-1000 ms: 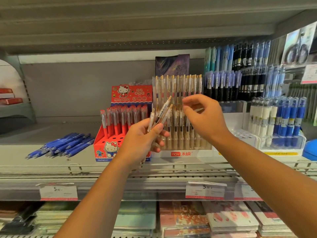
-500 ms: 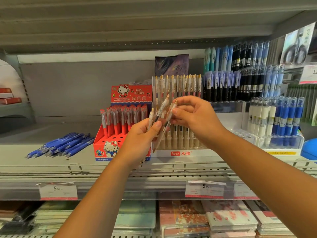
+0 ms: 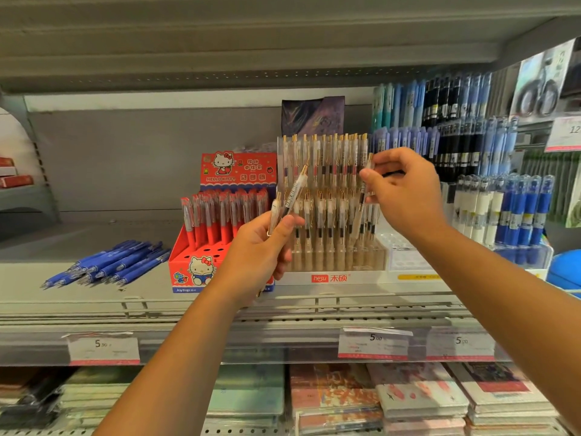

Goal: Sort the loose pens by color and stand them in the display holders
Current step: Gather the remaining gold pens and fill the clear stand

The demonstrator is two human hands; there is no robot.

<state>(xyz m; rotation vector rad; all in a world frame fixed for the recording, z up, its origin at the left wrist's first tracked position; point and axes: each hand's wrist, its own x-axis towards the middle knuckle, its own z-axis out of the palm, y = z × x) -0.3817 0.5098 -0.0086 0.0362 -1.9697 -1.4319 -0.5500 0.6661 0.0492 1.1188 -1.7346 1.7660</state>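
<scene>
Pen [image 3: 361, 201] farther right, above grey shelf [image 3: 94, 234]

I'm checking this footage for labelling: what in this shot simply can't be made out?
Head view: how many bundled pens the left hand grips; its fingers cover their lower ends.
Head view: ink colour of the single pen the right hand pinches; too small, blurred.
Head view: free slots at the clear holder front left; left hand blocks them.
Head view: price tags small print; blurred.

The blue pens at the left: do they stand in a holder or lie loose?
Loose: the blue pens lie flat in a pile on the shelf, left of the red holder.
</scene>
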